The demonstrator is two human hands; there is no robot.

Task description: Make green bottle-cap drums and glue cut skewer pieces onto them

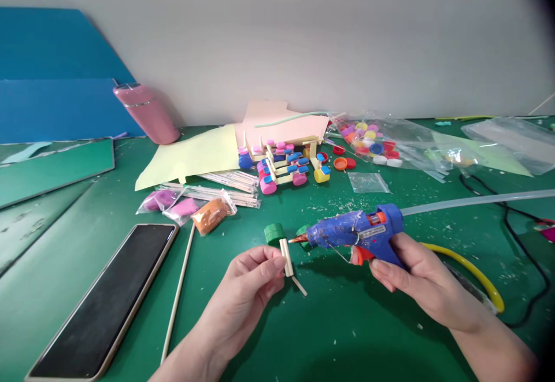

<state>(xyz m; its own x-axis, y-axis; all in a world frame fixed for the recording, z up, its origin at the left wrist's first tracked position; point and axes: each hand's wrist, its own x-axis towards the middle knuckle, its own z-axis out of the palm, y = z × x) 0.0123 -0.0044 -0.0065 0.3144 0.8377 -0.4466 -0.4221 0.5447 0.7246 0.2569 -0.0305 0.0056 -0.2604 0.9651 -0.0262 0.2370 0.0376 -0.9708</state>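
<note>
My left hand (251, 281) pinches a small piece made of short wooden sticks (287, 259), with one stick end jutting down to the right. My right hand (416, 278) grips the handle of a blue hot-glue gun (355, 232) with an orange trigger. The gun's nozzle (297, 238) points left and nearly touches the top of the stick piece. A clear glue stick (477, 201) runs out of the gun's back to the right. Two green bottle caps (274, 233) lie just behind the stick piece on the green mat.
A phone (108, 298) lies at the left, a long thin skewer (177, 295) beside it. Small bags of clay (186, 206), stick-and-cap toy cars (281, 165), paper sheets, a bag of coloured caps (368, 142) and a pink tumbler (145, 113) are farther back. A black cable (515, 237) and a yellow cable lie at the right.
</note>
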